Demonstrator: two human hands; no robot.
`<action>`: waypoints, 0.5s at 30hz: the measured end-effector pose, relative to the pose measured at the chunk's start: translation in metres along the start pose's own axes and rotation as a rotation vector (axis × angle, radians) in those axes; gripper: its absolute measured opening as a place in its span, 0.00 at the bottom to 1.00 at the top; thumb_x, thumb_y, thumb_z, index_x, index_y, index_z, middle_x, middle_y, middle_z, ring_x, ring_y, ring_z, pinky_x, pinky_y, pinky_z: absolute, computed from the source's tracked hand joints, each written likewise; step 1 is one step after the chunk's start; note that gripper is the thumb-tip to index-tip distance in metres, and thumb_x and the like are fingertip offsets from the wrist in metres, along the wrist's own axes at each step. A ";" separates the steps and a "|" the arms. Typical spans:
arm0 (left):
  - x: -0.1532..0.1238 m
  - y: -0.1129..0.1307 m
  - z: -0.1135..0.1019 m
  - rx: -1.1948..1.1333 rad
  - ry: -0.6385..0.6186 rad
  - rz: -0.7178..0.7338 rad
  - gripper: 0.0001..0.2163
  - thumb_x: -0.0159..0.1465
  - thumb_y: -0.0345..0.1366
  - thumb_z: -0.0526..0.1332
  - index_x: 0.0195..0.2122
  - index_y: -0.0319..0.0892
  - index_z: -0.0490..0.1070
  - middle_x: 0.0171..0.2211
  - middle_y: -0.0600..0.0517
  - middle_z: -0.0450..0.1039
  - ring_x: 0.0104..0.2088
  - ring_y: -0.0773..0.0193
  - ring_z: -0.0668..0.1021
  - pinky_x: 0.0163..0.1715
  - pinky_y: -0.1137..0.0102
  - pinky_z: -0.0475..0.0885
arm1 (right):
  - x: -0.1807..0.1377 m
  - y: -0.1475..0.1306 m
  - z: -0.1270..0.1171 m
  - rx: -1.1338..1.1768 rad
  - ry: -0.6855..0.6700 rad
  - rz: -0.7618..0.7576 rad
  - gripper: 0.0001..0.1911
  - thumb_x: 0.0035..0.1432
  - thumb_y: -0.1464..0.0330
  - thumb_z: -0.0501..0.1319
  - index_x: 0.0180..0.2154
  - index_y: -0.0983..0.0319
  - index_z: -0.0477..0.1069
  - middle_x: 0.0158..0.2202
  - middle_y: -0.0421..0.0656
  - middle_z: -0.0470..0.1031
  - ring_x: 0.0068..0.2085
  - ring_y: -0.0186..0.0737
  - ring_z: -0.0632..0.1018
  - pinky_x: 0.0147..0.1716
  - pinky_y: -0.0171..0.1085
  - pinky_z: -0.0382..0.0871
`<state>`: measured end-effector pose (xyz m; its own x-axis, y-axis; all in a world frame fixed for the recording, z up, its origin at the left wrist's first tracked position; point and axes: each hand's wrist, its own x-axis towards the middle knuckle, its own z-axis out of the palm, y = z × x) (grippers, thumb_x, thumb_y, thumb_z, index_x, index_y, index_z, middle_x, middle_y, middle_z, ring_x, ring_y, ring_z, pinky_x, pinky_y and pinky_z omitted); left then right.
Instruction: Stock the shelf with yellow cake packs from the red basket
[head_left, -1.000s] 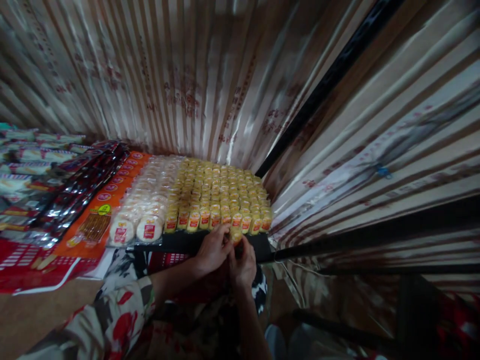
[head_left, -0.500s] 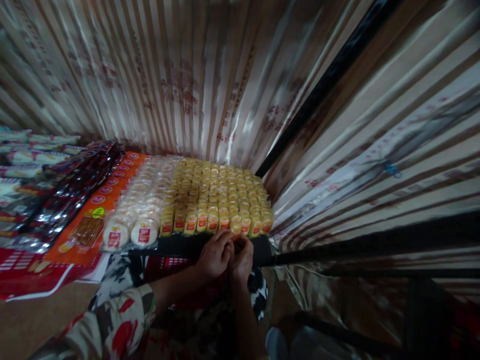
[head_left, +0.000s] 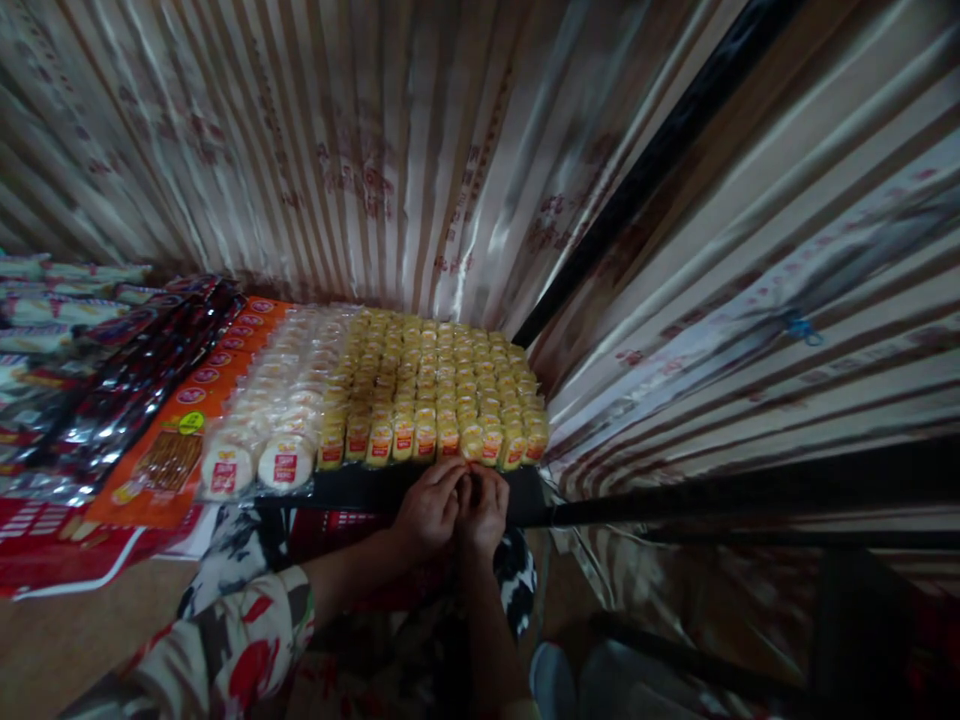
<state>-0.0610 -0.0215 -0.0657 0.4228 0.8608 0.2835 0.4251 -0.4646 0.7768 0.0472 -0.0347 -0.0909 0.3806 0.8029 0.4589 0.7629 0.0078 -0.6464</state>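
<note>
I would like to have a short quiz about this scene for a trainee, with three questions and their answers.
1. True or false: the orange packets lie between the dark shiny packets and the white round crackers.
2. Which goods are closest to the left hand and right hand? A) white round crackers; B) small yellow packs; C) orange packets.
3. Complete: the bare front strip of the shelf is coloured ____.

Key: 1. True. 2. B. 3. Black.
</note>
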 end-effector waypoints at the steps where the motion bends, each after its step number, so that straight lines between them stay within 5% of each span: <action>1: 0.000 0.000 0.000 -0.008 0.000 0.004 0.21 0.58 0.26 0.47 0.54 0.35 0.61 0.56 0.41 0.60 0.57 0.58 0.63 0.58 0.61 0.59 | 0.001 0.001 0.000 0.003 -0.002 0.008 0.15 0.60 0.63 0.49 0.40 0.64 0.68 0.39 0.49 0.69 0.44 0.41 0.69 0.45 0.41 0.65; 7: -0.014 0.010 -0.008 -0.077 0.045 -0.066 0.18 0.57 0.25 0.46 0.47 0.39 0.66 0.47 0.44 0.66 0.49 0.61 0.69 0.52 0.65 0.65 | -0.005 -0.003 -0.007 0.051 0.005 -0.010 0.16 0.60 0.64 0.47 0.41 0.64 0.69 0.39 0.50 0.70 0.43 0.41 0.70 0.44 0.42 0.66; 10: -0.040 0.006 -0.010 -0.100 -0.051 -0.136 0.14 0.60 0.28 0.46 0.37 0.41 0.71 0.38 0.47 0.69 0.41 0.62 0.72 0.46 0.68 0.68 | -0.024 -0.009 -0.013 0.082 0.022 -0.008 0.14 0.60 0.64 0.49 0.37 0.64 0.69 0.35 0.48 0.72 0.39 0.41 0.72 0.41 0.41 0.68; 13: -0.073 -0.012 -0.006 -0.160 -0.220 -0.229 0.11 0.58 0.31 0.51 0.36 0.42 0.72 0.39 0.47 0.71 0.40 0.62 0.73 0.46 0.69 0.68 | -0.051 -0.011 -0.014 0.131 -0.177 -0.001 0.13 0.59 0.65 0.49 0.34 0.62 0.70 0.33 0.47 0.74 0.37 0.39 0.74 0.39 0.39 0.69; 15: -0.094 -0.028 -0.002 -0.235 -0.304 -0.334 0.10 0.55 0.32 0.56 0.38 0.44 0.72 0.42 0.48 0.72 0.43 0.59 0.73 0.47 0.68 0.67 | -0.067 -0.010 -0.010 0.081 -0.457 0.016 0.14 0.58 0.67 0.48 0.37 0.61 0.71 0.37 0.47 0.75 0.39 0.40 0.75 0.42 0.38 0.68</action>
<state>-0.1141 -0.0892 -0.1135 0.5231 0.8388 -0.1511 0.4001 -0.0851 0.9125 0.0194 -0.0942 -0.1097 0.1090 0.9836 0.1440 0.7088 0.0246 -0.7050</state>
